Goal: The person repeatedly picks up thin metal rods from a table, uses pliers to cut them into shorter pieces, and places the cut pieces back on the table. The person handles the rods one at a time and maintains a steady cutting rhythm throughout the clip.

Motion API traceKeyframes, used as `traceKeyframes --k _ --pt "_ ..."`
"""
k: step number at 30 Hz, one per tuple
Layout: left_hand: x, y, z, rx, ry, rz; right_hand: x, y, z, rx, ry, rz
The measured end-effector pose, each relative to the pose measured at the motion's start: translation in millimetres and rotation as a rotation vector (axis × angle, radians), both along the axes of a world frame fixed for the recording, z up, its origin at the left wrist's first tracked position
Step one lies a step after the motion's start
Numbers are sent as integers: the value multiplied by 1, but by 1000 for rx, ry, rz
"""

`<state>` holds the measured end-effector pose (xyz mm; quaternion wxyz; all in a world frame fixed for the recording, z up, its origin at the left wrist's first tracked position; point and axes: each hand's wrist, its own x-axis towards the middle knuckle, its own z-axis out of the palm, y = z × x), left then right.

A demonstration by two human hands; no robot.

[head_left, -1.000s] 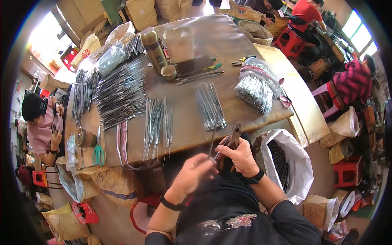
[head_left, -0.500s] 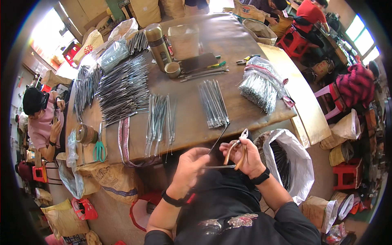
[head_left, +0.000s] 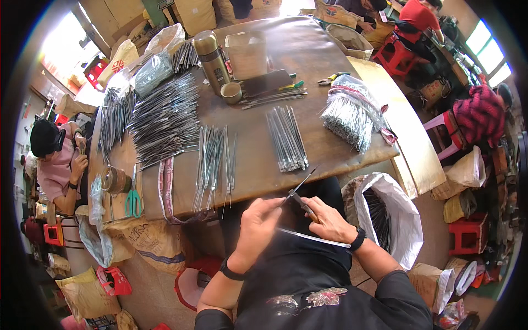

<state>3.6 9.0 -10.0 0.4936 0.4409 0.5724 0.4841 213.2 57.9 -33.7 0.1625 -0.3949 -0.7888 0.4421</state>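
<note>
My left hand point(head_left: 257, 223) is closed in a pinch on thin metal strips. One dark strip point(head_left: 308, 175) points up and right from its fingertips; a lighter flat strip point(head_left: 316, 238) runs from below the hand toward my right wrist. My right hand point(head_left: 331, 223) is wrapped round pliers point(head_left: 300, 202) with brown handles, their jaws at the dark strip beside my left fingertips. Whether the jaws grip the strip is too small to tell. Beyond my hands, a neat row of metal strips point(head_left: 287, 140) lies near the table's front edge, with a looser row point(head_left: 212, 165) to its left.
On the wooden table point(head_left: 253, 148) are a large strip pile point(head_left: 165, 118), a bagged bundle point(head_left: 347, 118), a thermos point(head_left: 212, 63), a cup point(head_left: 231, 93) and teal scissors point(head_left: 133, 203). An open white sack point(head_left: 407, 220) stands at my right. A person point(head_left: 58, 159) works at the left.
My right hand has turned the pliers from pointing upward to pointing left, bringing their jaws to the dark strip at my left fingertips. That strip has swung outward. The pliers' handles have closed together.
</note>
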Motion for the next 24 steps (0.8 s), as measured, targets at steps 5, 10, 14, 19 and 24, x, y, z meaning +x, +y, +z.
traceKeyframes --k 5,10,14,19,24 --pt "2 -1 -2 15 8 14 3 4 5 232 -83 -36" --pt "2 -1 2 -32 14 -19 4 3 4 170 -106 -48" --pt "-5 -3 12 175 296 -50 3 4 3 179 -131 -92" --pt "-14 -13 16 171 591 13 -4 10 5 95 -190 -97" --pt "-33 0 -7 202 588 137 -13 12 -1 34 -31 -114"
